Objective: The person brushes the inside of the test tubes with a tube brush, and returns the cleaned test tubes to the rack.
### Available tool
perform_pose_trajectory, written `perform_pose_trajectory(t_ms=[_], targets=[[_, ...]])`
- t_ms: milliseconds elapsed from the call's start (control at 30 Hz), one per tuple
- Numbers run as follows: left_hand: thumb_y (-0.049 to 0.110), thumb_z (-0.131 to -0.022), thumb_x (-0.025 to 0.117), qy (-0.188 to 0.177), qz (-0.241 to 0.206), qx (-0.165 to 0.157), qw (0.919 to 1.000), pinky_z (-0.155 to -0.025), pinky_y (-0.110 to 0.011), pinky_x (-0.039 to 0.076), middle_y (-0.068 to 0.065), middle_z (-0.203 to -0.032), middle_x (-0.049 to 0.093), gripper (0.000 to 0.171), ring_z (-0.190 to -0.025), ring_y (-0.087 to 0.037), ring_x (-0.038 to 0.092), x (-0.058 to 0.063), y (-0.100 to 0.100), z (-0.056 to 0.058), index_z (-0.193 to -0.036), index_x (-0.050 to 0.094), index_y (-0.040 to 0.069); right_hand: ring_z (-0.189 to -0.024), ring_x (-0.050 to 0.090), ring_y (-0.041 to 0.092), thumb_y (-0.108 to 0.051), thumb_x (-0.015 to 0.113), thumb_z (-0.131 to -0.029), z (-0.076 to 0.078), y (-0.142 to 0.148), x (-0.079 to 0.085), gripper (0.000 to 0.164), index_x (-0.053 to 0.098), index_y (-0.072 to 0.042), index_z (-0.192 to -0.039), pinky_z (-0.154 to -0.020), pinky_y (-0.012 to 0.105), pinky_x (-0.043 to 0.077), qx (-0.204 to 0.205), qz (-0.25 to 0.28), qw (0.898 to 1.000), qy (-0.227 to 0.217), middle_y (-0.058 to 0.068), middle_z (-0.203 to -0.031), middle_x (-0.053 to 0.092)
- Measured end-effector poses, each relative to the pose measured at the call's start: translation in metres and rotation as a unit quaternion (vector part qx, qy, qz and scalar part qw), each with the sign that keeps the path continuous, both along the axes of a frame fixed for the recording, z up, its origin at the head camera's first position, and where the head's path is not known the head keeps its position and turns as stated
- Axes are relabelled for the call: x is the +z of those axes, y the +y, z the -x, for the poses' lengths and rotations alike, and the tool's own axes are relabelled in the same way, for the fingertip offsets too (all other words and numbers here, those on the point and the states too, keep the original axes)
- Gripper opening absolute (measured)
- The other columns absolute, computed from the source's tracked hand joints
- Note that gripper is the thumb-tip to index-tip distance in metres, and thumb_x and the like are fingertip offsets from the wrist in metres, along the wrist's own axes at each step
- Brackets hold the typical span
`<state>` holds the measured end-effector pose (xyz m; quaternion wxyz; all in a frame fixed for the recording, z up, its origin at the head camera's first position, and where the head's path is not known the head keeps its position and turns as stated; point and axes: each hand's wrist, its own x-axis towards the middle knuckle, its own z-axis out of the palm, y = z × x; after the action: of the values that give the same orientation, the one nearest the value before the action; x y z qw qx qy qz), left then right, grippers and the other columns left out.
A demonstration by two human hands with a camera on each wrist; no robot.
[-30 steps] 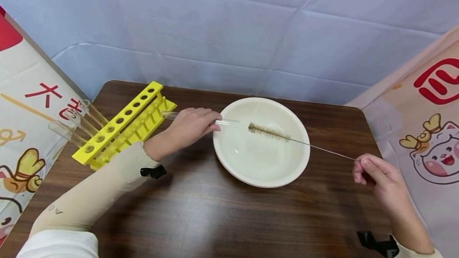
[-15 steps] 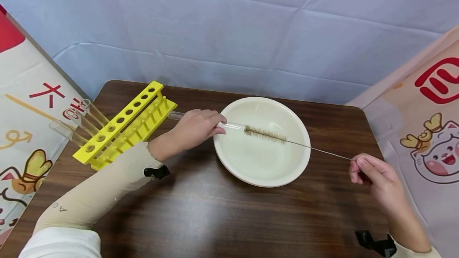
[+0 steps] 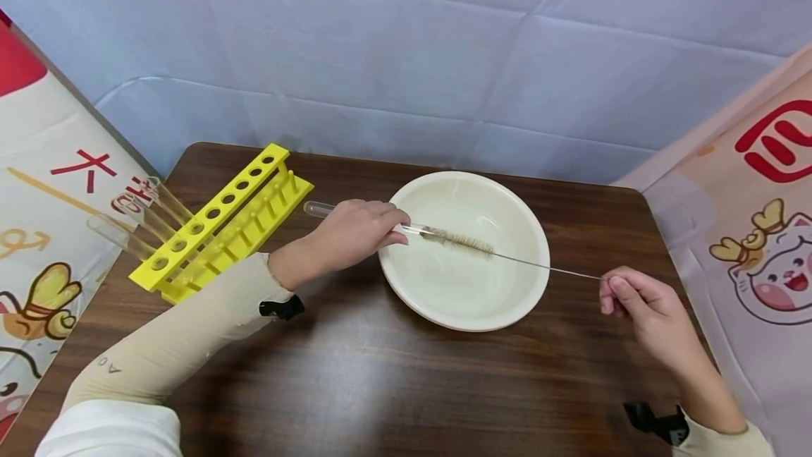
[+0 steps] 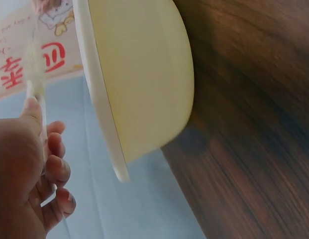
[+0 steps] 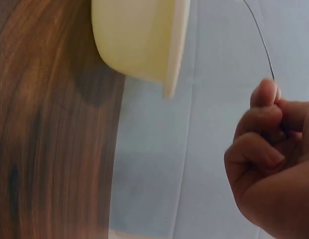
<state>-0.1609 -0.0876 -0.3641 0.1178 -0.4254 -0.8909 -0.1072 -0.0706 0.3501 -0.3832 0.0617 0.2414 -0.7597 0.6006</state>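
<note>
My left hand [image 3: 355,231] grips a clear glass test tube [image 3: 318,209] held nearly level, its mouth over the left part of a white basin [image 3: 539,288]. A test tube brush [image 3: 469,242] with tan bristles lies in line with the tube, the tip of its bristles inside the mouth. Out to the right of the basin, my right hand [image 3: 647,312] pinches the end of the brush's thin wire handle [image 3: 558,269]. In the right wrist view the wire [image 5: 263,42] bows slightly above the pinching fingertips. The left wrist view has thumb and fingers [image 4: 57,169] curled round the tube.
A yellow test tube rack [image 3: 222,217] stands at the left of the brown wooden table [image 3: 380,386]. Several glass test tubes [image 3: 152,221] lean in its near-left holes. A pale blue cloth [image 3: 406,69] hangs behind, with printed banners [image 3: 770,245] at both sides.
The right hand has moved left, bringing the brush's tip from outside the tube into its mouth. The left hand and tube have shifted slightly right.
</note>
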Motion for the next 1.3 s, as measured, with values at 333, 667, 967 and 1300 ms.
perform_pose_trajectory(t_ms=[333,667,967,1300], targets=[[0.037,-0.099,0.066,0.017,0.002,-0.007,0.9998,-0.065,-0.032,0.053,0.003,-0.098,0.07,0.028,-0.081,-0.013,0.066,-0.002,0.012,-0.002,-0.111,0.07,0.012,-0.06,0.049,0.005,0.01,0.053,-0.101,0.002,-0.021,0.006,0.027,0.062,-0.006,-0.081,-0.056,0.019,0.038,-0.145,-0.197,0.968,0.054,-0.004,-0.066,0.056],[0.038,-0.101,0.064,0.006,0.009,0.004,0.9999,-0.067,-0.031,0.054,0.002,-0.101,0.07,0.029,-0.085,-0.013,0.067,-0.003,0.019,-0.003,-0.114,0.07,0.012,-0.053,0.044,0.005,0.002,0.055,-0.103,0.001,-0.035,0.013,0.031,0.059,-0.016,-0.078,-0.051,0.02,0.034,-0.161,-0.252,0.952,0.063,-0.008,-0.062,0.052],[0.037,-0.101,0.064,-0.001,0.004,0.003,1.0,-0.065,-0.031,0.052,0.003,-0.1,0.069,0.029,-0.085,-0.011,0.066,-0.005,0.024,-0.003,-0.115,0.07,0.013,-0.055,0.046,0.005,0.003,0.056,-0.102,0.004,-0.044,0.013,0.031,0.06,-0.015,-0.077,-0.055,0.019,0.036,-0.151,-0.247,0.955,0.071,-0.009,-0.062,0.051],[0.04,-0.102,0.061,0.006,0.012,-0.027,0.9995,-0.067,-0.029,0.053,0.005,-0.098,0.069,0.029,-0.087,-0.011,0.067,-0.004,0.046,-0.01,-0.113,0.068,0.014,-0.054,0.045,0.007,0.0,0.056,-0.103,0.006,-0.071,0.009,0.029,0.06,-0.014,-0.078,-0.052,0.02,0.036,-0.11,-0.25,0.961,0.048,-0.009,-0.062,0.05]])
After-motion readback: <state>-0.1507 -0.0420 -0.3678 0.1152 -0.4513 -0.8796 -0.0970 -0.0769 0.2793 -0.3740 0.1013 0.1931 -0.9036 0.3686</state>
